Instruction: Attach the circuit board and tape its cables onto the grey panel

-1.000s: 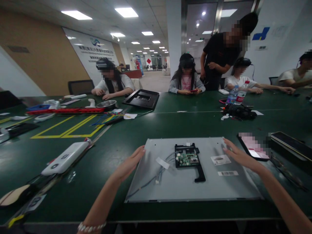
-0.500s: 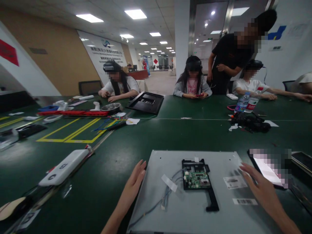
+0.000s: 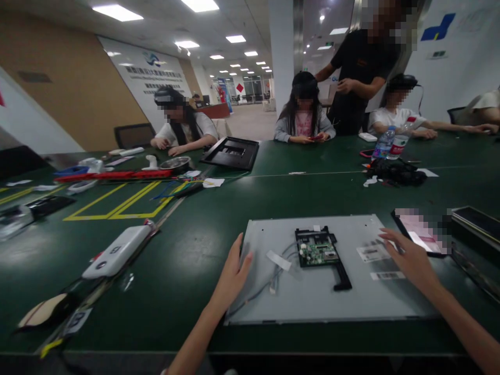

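A grey metal display panel [image 3: 258, 304] lies flat before me, its back facing up. On it sit a black bracket [image 3: 344, 284] and a green circuit board [image 3: 318, 254]. White tape [image 3: 278, 260] crosses a thin blue-grey cable [image 3: 250, 299] there. Beside the panel's left edge is my left hand [image 3: 233, 276], open, thumb apart and fingers stretched along the edge. My right hand [image 3: 410, 263] is open over the panel's right side, fingers spread near two white labels [image 3: 386, 276]. Whether either hand presses on the metal, I cannot tell.
A lit phone [image 3: 420, 232] and a dark box [image 3: 476, 224] lie to the right. At left are a white device [image 3: 117, 252] and a computer mouse [image 3: 42, 312]. Across the green table [image 3: 187, 265] stand bottles [image 3: 398, 143] and a black frame [image 3: 232, 153]; several people are there.
My view has tilted down, showing the panel's near edge. My left thumb has come away from the fingers. The standing person now reaches toward a seated person's head.
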Demonstrator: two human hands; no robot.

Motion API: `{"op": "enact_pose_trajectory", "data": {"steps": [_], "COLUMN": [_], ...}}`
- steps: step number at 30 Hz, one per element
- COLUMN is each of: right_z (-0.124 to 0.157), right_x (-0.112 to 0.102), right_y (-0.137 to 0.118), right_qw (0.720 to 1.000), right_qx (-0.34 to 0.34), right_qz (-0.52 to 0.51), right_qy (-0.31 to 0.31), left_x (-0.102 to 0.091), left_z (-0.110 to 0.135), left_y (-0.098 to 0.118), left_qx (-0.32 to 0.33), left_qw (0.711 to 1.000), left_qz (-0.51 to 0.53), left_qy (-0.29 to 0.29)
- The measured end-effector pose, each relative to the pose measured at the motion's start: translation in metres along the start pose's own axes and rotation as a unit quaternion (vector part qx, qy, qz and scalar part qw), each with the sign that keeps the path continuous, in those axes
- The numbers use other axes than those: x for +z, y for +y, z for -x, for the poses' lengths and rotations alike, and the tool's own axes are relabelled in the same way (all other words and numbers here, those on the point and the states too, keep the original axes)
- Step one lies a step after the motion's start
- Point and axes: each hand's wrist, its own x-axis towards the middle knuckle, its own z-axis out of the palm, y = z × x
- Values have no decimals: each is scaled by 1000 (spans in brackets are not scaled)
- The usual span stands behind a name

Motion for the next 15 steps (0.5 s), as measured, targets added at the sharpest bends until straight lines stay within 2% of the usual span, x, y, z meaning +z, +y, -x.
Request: {"op": "enact_pose_trajectory", "data": {"steps": [8, 11, 15], "right_z": [-4, -4, 1], "right_x": [-2, -5, -10], "right_y": [16, 14, 7], "right_qw": [1000, 1000, 999], "right_qx": [-3, -17, -42], "right_qz": [-29, -17, 17], "right_qy": [7, 4, -10], "left_x": [-2, -1, 8], "left_z": [4, 12, 36], "left_y": [11, 27, 58], "left_qx": [43, 56, 89], "left_qw": [997, 994, 985], "left_qz": [-44, -66, -125], "left_qy": [47, 69, 77]}}
